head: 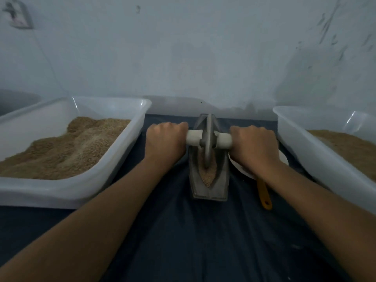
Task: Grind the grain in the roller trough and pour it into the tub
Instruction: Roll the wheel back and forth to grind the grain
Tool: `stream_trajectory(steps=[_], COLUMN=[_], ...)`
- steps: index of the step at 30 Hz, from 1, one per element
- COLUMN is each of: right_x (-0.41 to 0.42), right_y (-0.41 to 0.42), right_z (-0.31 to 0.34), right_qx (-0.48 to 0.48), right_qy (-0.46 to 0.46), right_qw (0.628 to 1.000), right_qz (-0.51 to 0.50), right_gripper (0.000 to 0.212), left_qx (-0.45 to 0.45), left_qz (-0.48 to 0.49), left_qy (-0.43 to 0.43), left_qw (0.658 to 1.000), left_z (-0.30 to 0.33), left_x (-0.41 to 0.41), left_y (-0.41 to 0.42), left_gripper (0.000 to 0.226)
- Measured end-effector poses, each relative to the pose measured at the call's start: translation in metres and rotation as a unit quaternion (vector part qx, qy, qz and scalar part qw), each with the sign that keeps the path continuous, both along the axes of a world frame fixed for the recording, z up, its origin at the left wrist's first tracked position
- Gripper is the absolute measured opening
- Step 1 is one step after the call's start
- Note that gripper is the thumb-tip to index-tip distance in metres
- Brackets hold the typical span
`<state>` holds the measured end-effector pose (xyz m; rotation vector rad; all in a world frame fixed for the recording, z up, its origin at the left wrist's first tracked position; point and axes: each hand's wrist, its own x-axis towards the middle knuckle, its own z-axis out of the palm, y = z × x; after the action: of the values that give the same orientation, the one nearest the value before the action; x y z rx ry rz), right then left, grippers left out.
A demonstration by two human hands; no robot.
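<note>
Head view: a person is gripping the white handle (209, 138) of a grinding wheel (208, 142) with both fists, the left hand (165, 141) curled around one end and the right hand (253, 145) around the other. The wheel is standing in a metal trough (208, 169) holding grain (207, 174) on a dark cloth (193, 237). 2 white tubs are flanking the trough, the left tub (114, 159) and right tub (305, 147) each holding tan meal. A white dish (284, 159) and a yellow-handled tool (264, 195) are lying under the right wrist.

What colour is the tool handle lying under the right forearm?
Orange-yellow handle, seen in the head view.
</note>
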<state>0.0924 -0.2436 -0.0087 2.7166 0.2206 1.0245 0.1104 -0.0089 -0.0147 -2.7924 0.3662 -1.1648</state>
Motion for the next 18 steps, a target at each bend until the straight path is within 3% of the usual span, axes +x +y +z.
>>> stream_trajectory(steps=[2, 5, 11, 14, 16, 18], right_x=[0.022, 0.056, 0.096, 0.092, 0.083, 0.069], right_y=[-0.003, -0.004, -0.006, -0.005, -0.005, -0.005], right_z=[0.012, 0.034, 0.059, 0.063, 0.057, 0.046], right_qx=[0.002, 0.029, 0.107, 0.144, 0.137, 0.113], right_qy=[0.105, 0.27, 0.425, 0.452, 0.423, 0.379], right_qw=[0.994, 0.962, 0.899, 0.88, 0.896, 0.918], right_qz=[-0.012, -0.008, -0.014, -0.023, -0.02, -0.025], right_gripper=[0.014, 0.017, 0.011, 0.01, 0.011, 0.015], left_qx=[0.004, 0.018, 0.015, 0.054, 0.044, 0.053], left_qz=[-0.003, 0.002, 0.012, 0.016, 0.001, -0.003], left_qy=[0.046, 0.145, 0.383, 0.413, 0.4, 0.335], left_qw=[0.999, 0.989, 0.924, 0.909, 0.915, 0.941], left_z=[0.008, 0.026, 0.062, 0.07, 0.069, 0.064], left_x=[0.017, 0.048, 0.085, 0.088, 0.087, 0.076], left_y=[-0.003, -0.008, -0.014, -0.018, -0.018, -0.016], left_gripper=[0.005, 0.018, 0.026, 0.022, 0.022, 0.022])
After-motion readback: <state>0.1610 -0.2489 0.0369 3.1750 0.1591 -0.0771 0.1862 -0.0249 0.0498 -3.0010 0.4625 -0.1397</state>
